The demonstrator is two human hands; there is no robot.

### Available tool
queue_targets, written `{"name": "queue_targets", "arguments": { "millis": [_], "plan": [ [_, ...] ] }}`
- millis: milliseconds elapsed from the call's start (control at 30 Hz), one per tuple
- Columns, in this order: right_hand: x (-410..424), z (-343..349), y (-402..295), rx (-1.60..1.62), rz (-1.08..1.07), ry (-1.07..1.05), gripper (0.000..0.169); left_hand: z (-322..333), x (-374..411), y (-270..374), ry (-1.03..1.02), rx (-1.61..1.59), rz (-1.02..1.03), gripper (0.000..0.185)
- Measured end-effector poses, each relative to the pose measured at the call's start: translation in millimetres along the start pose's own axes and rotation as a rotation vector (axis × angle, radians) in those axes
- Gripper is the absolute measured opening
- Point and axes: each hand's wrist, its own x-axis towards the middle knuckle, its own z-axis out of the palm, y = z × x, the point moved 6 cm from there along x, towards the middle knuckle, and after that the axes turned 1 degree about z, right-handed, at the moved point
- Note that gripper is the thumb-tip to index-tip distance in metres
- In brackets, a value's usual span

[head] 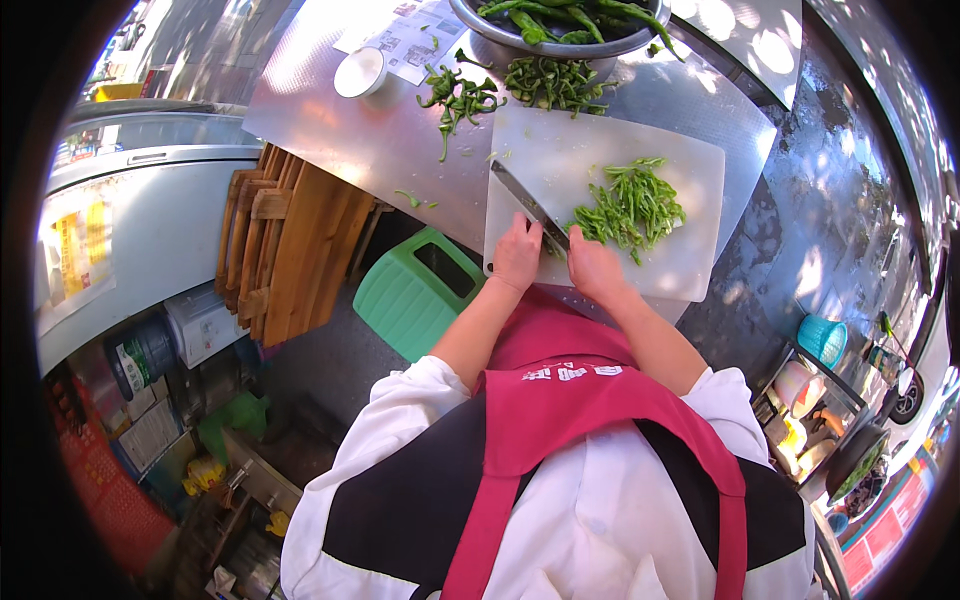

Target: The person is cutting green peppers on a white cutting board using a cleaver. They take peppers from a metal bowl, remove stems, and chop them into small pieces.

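Note:
A white plastic cutting board (675, 157) lies on the metal table before me, with a pile of sliced green peppers (630, 202) on its right half. My right hand (592, 262) grips the near end of a cleaver (529, 202), whose blade points away and to the left. Beside the blade, my left hand (519, 247) rests over the board with its fingers bent; bits of green pepper show between the hands. Whether the left fingers pinch a piece or touch the blade is unclear.
Beyond the board stand a steel bowl (559, 49) of whole green peppers, piles of pepper stems (555, 84) and a white cup (360, 73). A green plastic stool (397, 300) and folded wooden furniture (307, 247) are left of me. Shelving with baskets stands at the right.

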Motion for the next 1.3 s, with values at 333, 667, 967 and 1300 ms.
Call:
{"name": "queue_targets", "arguments": {
  "millis": [333,667,967,1300],
  "plan": [
    [-23,-12,-2,-0.05,0.016,-0.088,0.027,-1,-3,-7,-0.008,0.014,-0.027,0.008],
    [-8,-12,-8,-0.022,-0.08,-0.053,0.025,-2,-11,-17,0.003,0.01,-0.039,0.011],
    [5,4,3,0.109,-0.163,0.068,0.03,5,-9,-14,-0.005,-0.11,0.038,0.024],
    [-21,-15,4,0.121,-0.106,0.012,0.028,-4,1,13,0.011,-0.193,0.097,0.025]
  ]
}}
